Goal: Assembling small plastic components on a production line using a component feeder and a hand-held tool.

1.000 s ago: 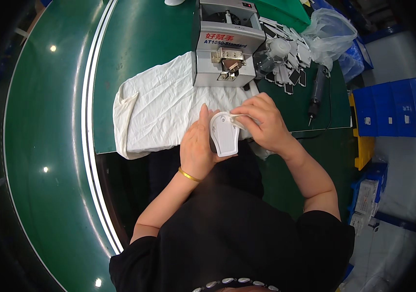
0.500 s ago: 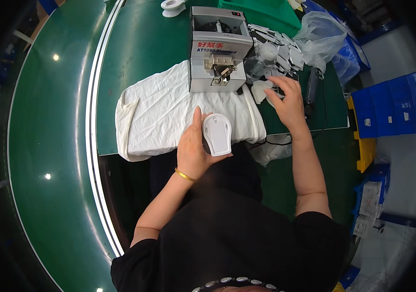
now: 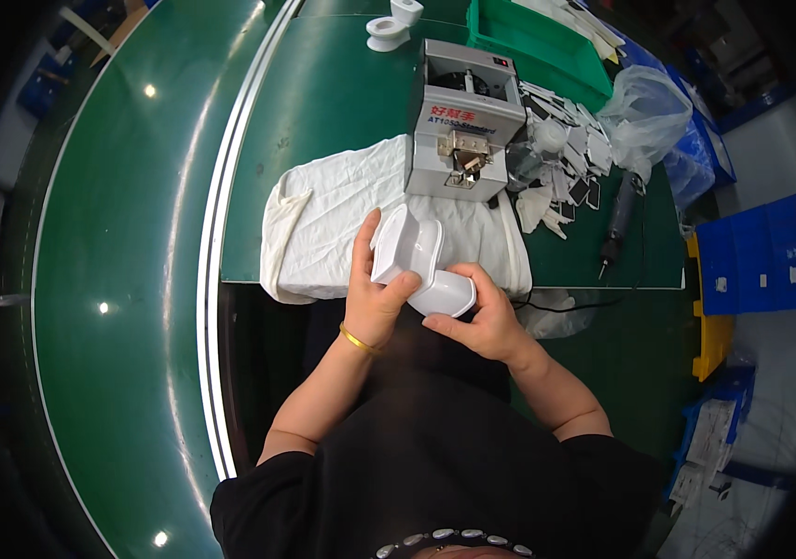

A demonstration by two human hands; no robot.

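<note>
A small white toy toilet (image 3: 445,293) is tilted between both hands, above the near edge of the bench. My left hand (image 3: 370,303) wraps its left side, thumb across the front and a gold bangle on the wrist. From the right, my right hand (image 3: 491,321) grips the rounded lower part between thumb and fingers. A folded white cloth (image 3: 333,200) lies just beyond the hands. The toy's underside is turned out of view.
Behind the cloth stands a grey screw feeder (image 3: 459,154). To its right lie several small white and black pieces (image 3: 566,154) and an electric screwdriver (image 3: 619,224). A green tray (image 3: 547,51), clear plastic bag (image 3: 640,112) and another toy toilet (image 3: 389,35) are farther back.
My right hand has come back from beside the loose pieces and now grips the toy toilet too. The toy has turned from showing its flat base to showing its hollow, rounded shape.
</note>
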